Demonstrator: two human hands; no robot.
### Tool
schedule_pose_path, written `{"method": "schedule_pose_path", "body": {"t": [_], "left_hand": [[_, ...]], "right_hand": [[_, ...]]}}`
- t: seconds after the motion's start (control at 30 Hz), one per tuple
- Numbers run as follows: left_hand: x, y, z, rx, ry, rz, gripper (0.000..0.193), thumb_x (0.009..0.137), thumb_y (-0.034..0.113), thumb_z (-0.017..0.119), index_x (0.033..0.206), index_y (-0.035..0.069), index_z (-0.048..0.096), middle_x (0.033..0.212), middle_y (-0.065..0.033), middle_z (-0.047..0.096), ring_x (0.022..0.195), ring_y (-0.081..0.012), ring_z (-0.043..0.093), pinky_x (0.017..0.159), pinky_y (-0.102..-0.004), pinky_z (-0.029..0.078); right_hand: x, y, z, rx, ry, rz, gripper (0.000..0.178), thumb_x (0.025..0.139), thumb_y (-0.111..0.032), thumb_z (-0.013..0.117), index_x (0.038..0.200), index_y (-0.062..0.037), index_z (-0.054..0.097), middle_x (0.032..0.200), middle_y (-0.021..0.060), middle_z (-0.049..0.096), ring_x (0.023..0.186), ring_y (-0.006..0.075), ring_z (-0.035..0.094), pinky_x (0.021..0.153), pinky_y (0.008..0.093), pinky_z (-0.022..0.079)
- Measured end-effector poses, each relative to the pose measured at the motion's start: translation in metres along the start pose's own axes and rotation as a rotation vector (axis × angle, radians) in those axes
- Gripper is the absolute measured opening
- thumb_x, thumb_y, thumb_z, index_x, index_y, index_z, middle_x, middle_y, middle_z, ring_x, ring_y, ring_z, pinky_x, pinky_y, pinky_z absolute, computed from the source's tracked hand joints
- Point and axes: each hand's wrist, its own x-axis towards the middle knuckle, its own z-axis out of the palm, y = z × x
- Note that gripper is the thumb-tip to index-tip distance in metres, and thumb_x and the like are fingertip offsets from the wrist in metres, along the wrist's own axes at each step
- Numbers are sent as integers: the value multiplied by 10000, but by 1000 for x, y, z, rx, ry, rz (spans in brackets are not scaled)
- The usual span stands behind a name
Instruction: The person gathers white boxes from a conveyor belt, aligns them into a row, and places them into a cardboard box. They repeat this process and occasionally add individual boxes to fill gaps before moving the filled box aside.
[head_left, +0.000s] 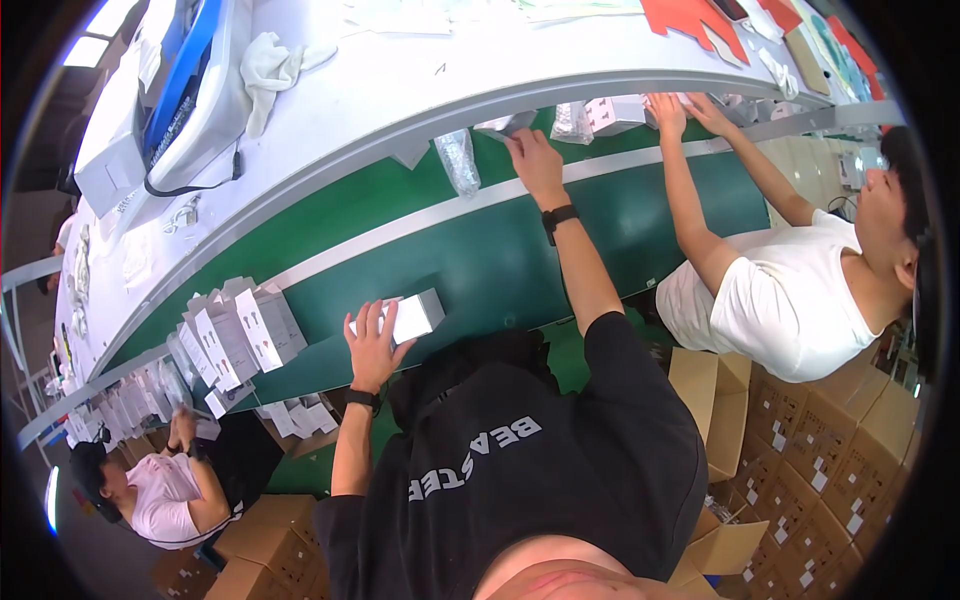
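Observation:
My left hand point(371, 352) is closed around the left end of a small white box point(414, 316), thumb on its near side and fingers over its top. The box lies on the dark green belt point(490, 255) in front of me. My right arm stretches out to the far side, under the edge of the white shelf. There my right hand point(538, 160) is closed on a grey-white packet point(507, 124), partly hidden by the shelf rim, so its kind is unclear. Left of that hand lies a clear-wrapped package point(458, 163).
Several white boxes point(262, 325) stand in a row at the belt's left. A co-worker in white point(770, 290) reaches to boxes at the right; another person point(175, 495) sits lower left. Brown cartons point(810, 470) are stacked behind right. The white shelf point(400, 80) overhangs the belt.

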Motion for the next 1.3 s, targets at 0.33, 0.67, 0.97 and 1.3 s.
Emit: {"method": "schedule_pose_path", "body": {"t": [0.33,0.67,0.97,1.3], "left_hand": [[3,5,0,-3,14,-31,793,808,470,726,1457,113,446,1416,-135,464,1342,-342,395,1115,-591,229],[9,20,-10,17,44,-16,791,814,488,715,1458,115,448,1396,-137,482,1323,-343,418,1103,-605,247],[-3,11,-10,-5,130,-61,794,808,489,707,1479,167,430,1362,-118,509,1297,-319,447,1087,-608,275],[-29,-12,-11,-205,273,-37,812,765,361,754,1478,161,422,1375,-132,503,1335,-331,421,1103,-630,267]], "right_hand": [[37,-6,-34,135,-306,-223,164,904,-266,635,970,-119,670,925,100,659,822,338,652,676,446,532],[106,173,-99,-816,-311,-234,452,749,-114,708,1174,-61,563,1163,173,597,1125,382,565,890,489,494],[-37,-25,-148,-374,-239,-390,772,696,-35,761,1405,-108,465,1258,199,495,1164,403,503,967,475,466],[-200,-171,-71,34,-816,-464,957,585,-117,892,1428,-75,441,1319,198,483,1231,392,477,1017,454,439]]}}
